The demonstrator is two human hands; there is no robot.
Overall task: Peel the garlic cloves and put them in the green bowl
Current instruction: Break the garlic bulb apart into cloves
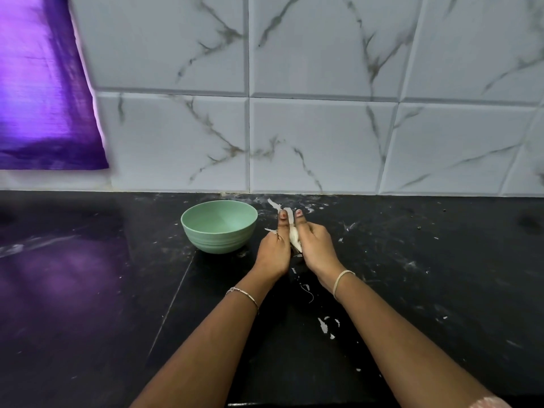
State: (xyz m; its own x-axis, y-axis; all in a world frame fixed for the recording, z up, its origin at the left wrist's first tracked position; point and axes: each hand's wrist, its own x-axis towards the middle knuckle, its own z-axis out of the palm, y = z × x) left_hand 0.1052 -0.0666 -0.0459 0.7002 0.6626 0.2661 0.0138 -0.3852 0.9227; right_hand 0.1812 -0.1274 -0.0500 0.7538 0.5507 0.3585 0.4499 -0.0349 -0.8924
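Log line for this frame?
step: peeling | left hand: holds garlic | right hand: holds garlic | green bowl: empty

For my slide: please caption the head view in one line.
Left hand and right hand peel garlic beside the green bowl on a black counter.

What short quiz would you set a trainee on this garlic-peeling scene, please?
1. True or false: the green bowl stands to the right of both hands.
2. What do the left hand and the right hand hold between them? A. garlic B. a knife C. a spoon
3. Fill in: the pale band sits on the ____ wrist.
Key: 1. false, it stands left of them. 2. A. 3. right.
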